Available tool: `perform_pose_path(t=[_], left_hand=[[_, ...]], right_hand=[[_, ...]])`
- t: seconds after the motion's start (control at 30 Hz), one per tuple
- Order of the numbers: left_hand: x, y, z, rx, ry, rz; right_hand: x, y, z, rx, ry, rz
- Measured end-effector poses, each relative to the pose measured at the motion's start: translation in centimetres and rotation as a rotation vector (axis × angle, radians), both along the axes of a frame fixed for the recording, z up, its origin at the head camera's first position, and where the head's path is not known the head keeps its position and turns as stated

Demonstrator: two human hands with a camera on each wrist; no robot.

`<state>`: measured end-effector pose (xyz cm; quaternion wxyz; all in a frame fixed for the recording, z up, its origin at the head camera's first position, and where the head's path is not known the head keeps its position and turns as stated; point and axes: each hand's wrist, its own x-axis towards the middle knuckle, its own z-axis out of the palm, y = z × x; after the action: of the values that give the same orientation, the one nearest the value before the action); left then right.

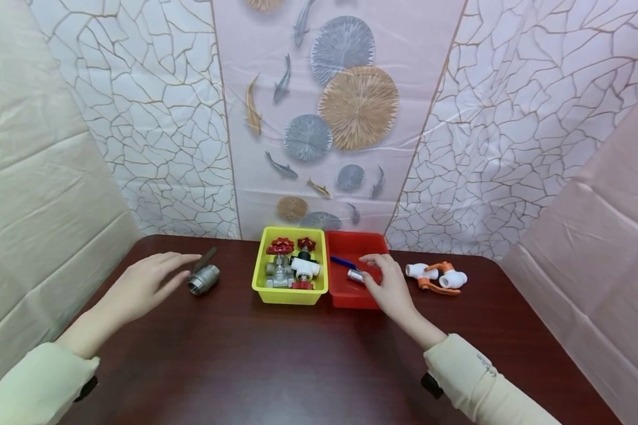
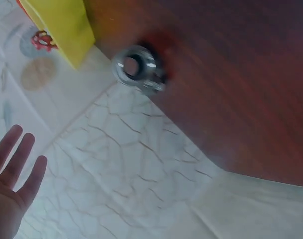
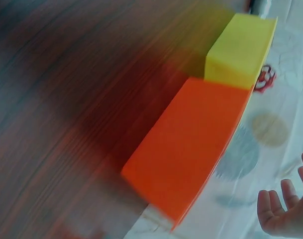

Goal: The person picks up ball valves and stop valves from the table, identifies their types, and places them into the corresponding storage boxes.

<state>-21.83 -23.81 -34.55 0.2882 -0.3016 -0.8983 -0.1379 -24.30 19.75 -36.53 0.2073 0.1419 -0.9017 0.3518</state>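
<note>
At the left of the table a metal ball valve (image 1: 204, 280) lies with its lever pointing away. My left hand (image 1: 147, 284) hovers beside it, fingers stretched out and holding nothing; the left wrist view shows the fingers (image 2: 23, 159) spread. My right hand (image 1: 392, 287) is over the red tray (image 1: 351, 301), fingers relaxed and slightly bent, nothing in them. Inside that tray lies a metal fitting (image 1: 355, 275) with a blue handle (image 1: 342, 261), partly behind the fingers. The right wrist view shows the red tray's outer wall (image 3: 186, 144) and relaxed fingers (image 3: 289, 195).
A yellow tray (image 1: 289, 297) adjoins the red one and holds several valves with red handwheels (image 1: 280, 245) and a white fitting (image 1: 305, 268). Right of the trays lie white plastic valves (image 1: 452, 278) with orange handles (image 1: 438, 288). Patterned cloth walls (image 1: 165, 118) enclose the dark table (image 1: 276, 360).
</note>
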Motion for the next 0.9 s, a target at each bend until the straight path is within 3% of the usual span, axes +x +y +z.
perform_pose_path(t=[0.23, 0.47, 0.63, 0.9], left_hand=[[1.7, -2.5, -0.8, 0.044, -0.040, 0.093], [2.7, -4.0, -2.0, 0.056, -0.029, 0.134], [3.2, -4.7, -2.5, 0.076, -0.016, 0.145], [3.4, -5.8, -3.2, 0.081, -0.064, 0.173]], right_hand=[[0.5, -2.9, 0.2, -0.026, -0.012, 0.110], [0.6, -6.4, 0.2, -0.008, -0.035, 0.193], [1.0, -9.7, 0.6, 0.050, 0.009, 0.329], [1.6, -15.9, 1.2, 0.188, -0.075, 0.515]])
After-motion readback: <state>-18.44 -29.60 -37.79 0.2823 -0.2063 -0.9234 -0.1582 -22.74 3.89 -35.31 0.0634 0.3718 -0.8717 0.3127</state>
